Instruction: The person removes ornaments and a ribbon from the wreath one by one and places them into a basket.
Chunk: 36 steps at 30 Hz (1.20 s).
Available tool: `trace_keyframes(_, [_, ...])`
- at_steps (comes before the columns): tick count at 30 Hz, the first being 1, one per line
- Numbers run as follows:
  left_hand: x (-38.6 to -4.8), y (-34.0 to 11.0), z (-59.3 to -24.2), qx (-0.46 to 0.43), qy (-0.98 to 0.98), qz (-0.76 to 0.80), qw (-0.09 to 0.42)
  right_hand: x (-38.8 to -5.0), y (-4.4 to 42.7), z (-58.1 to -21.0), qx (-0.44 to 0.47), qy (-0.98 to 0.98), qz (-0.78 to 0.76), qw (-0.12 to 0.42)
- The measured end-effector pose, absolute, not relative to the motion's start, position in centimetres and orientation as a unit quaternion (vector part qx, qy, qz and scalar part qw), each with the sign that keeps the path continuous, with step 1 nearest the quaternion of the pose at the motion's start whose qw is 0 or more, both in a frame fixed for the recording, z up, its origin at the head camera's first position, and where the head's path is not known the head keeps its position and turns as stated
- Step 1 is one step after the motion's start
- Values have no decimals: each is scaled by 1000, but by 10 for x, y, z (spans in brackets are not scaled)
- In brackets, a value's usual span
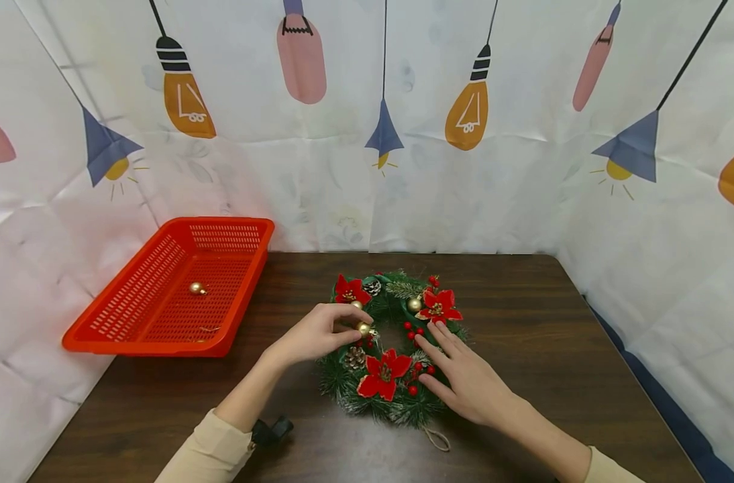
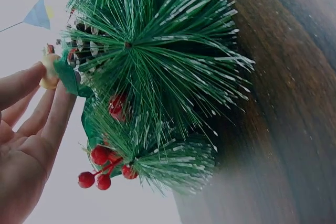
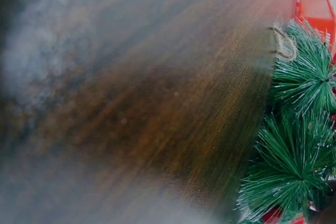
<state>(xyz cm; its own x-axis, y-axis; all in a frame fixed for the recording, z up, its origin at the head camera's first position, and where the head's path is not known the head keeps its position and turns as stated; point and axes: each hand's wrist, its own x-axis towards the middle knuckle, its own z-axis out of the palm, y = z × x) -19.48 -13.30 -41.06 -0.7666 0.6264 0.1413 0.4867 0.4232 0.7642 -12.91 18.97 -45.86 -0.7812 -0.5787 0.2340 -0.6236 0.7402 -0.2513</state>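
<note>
A green Christmas wreath (image 1: 418, 408) with red poinsettias, pinecones and red berries lies on the table. At its inner left side, my left hand (image 1: 319, 334) pinches a small gold ball ornament (image 1: 363, 329) between thumb and fingers. The left wrist view shows that ball (image 2: 50, 72) at the fingertips, beside a green ribbon (image 2: 67, 76). My right hand (image 1: 471, 381) rests with fingers spread on the wreath's right side, near red berries (image 1: 413, 390). Another gold ball (image 1: 414, 304) sits at the upper right of the wreath. A twine loop (image 1: 437, 440) sticks out at its near edge.
To the left, a red plastic basket (image 1: 237, 315) holds a loose gold ball (image 1: 196, 288) and a small thin item (image 1: 210, 329). The dark wooden table (image 1: 524, 302) meets a patterned white cloth (image 1: 319, 194) at the back. A black strap (image 1: 272, 431) is at my left wrist.
</note>
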Motion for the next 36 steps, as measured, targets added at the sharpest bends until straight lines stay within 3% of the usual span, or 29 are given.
trace_keyframes(11, [-198,-132,-405,328,829,448,57,-129,190,-460,329,-927,160,89])
trace_keyframes(36, [-199,-199,-394,240,828,506,28,-130,190,-459,320,-932,159,66])
